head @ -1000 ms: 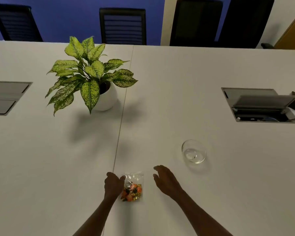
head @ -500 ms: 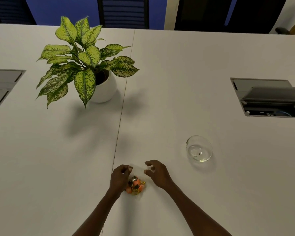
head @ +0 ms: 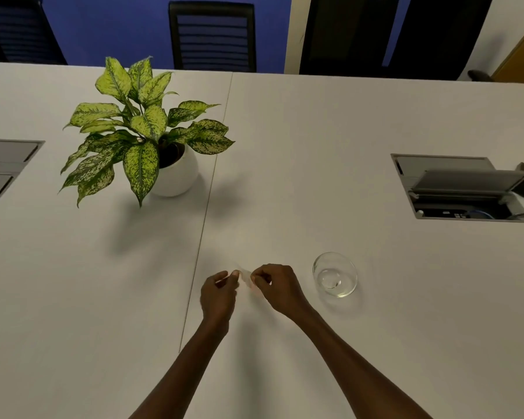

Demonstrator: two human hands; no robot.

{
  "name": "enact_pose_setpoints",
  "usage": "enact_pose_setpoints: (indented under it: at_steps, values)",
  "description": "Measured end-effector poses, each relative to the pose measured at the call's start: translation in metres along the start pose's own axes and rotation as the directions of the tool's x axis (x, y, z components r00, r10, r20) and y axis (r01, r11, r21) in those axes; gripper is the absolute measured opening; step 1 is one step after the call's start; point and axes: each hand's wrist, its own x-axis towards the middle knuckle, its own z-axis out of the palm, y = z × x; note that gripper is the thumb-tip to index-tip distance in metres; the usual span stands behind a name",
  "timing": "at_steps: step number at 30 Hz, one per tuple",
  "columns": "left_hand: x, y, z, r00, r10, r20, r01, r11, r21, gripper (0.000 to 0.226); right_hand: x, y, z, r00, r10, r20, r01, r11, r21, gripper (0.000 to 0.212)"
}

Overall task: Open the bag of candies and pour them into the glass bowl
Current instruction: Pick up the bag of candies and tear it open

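Left hand (head: pixel 218 293) and right hand (head: pixel 277 285) close together, fingertips apparently pinched, forearms extended.

White conference table (head: pixel 315 131), potted plant (head: pixel 139 137), black chairs (head: pixel 212 34), blue wall (head: pixel 118 22), open cable hatch (head: pixel 463 189)

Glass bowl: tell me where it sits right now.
In the head view the glass bowl stands empty on the white table, just right of the right hand and well nearer than the open cable box.

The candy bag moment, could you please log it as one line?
stage: opening | left hand: pinching candy bag top | right hand: pinching bag top | glass bowl: empty, right of hands | candies: not poured
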Motion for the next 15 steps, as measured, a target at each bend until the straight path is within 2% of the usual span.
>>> enact_pose_setpoints:
  at_steps: [1,3,8,15]
  values:
    - [-0.004,0.003,0.006,0.996,-0.046,0.077,0.054,0.992,-0.112,0.027,0.000,-0.002,-0.004,1.000,-0.010,-0.016,0.009,1.000,-0.003,0.015]
    - [-0.013,0.009,0.018,0.978,-0.043,0.206,0.091,0.970,-0.227,0.023,-0.002,-0.004,-0.013,0.999,-0.023,-0.040,0.022,1.000,-0.013,0.017]
    - [-0.027,0.019,0.041,0.973,-0.071,0.219,0.146,0.925,-0.351,0.013,-0.014,-0.001,-0.036,0.993,-0.070,-0.098,0.069,0.998,-0.011,0.016]
    - [-0.043,0.030,0.065,0.946,-0.082,0.314,0.205,0.901,-0.383,0.014,-0.024,0.008,-0.063,0.973,-0.067,-0.219,0.078,0.996,0.041,0.015]
